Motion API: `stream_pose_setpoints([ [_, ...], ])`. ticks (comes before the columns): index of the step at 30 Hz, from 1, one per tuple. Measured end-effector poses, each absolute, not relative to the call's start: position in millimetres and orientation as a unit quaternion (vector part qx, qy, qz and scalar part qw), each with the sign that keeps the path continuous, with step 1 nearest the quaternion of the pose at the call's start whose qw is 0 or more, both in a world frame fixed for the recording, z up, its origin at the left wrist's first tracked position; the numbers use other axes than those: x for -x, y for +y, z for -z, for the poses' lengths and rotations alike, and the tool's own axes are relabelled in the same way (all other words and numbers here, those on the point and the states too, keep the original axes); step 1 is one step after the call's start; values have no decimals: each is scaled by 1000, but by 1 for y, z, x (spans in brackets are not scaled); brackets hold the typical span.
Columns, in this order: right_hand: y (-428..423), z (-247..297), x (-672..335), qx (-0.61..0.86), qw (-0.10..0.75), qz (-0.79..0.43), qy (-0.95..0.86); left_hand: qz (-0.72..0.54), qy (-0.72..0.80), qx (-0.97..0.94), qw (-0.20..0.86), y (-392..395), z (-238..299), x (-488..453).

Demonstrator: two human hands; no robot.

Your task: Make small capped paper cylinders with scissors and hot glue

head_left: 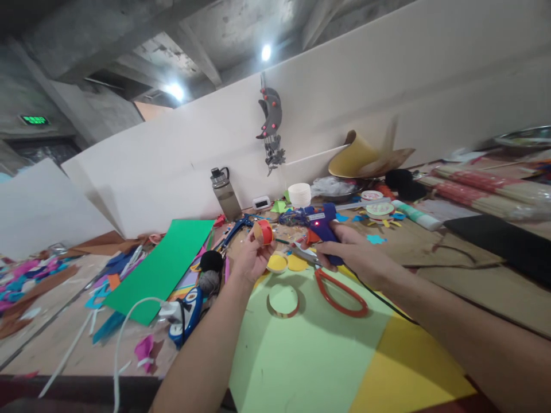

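My left hand (249,259) pinches a short red and yellow ring-shaped piece (266,232), held up above the table. My right hand (353,248) is wrapped round a blue glue gun (329,225) with a small red light, its orange front end pointing left towards the ring piece. A black cord trails from the gun under my right forearm. Below lie scissors with orange handles (350,314), on a pale green sheet (297,350). Left of them rests a thin cardboard ring (289,315). Two yellow discs (297,263) sit between my hands.
A green sheet (166,267), blue power strip (189,321) and white cable lie left. A grey bottle (226,195) and white bowls (300,195) stand behind. A dark moon-shaped ornament (272,113) hangs by the white panel. Black felt (505,244) and wrapped sticks (495,192) lie right.
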State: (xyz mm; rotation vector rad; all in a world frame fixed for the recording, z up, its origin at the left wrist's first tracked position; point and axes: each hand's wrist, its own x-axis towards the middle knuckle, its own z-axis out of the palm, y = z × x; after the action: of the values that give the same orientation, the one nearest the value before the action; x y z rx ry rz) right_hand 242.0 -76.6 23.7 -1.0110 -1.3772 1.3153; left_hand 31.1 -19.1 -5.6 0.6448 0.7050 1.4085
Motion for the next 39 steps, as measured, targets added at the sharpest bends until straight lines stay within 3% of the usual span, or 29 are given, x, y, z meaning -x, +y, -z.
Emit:
stream_pose_setpoints([
  [25, -69, -12, -243, 411, 453, -533, -584, -616, 322, -271, 666, -25, 1, -34],
  [32, -70, -13, -245, 482, 453, -320, -678, -603, 299, -327, 663, -23, 6, -32],
  [39, -78, -18, -240, 471, 433, -283, -714, -600, 325, -321, 657, -20, 9, -30],
])
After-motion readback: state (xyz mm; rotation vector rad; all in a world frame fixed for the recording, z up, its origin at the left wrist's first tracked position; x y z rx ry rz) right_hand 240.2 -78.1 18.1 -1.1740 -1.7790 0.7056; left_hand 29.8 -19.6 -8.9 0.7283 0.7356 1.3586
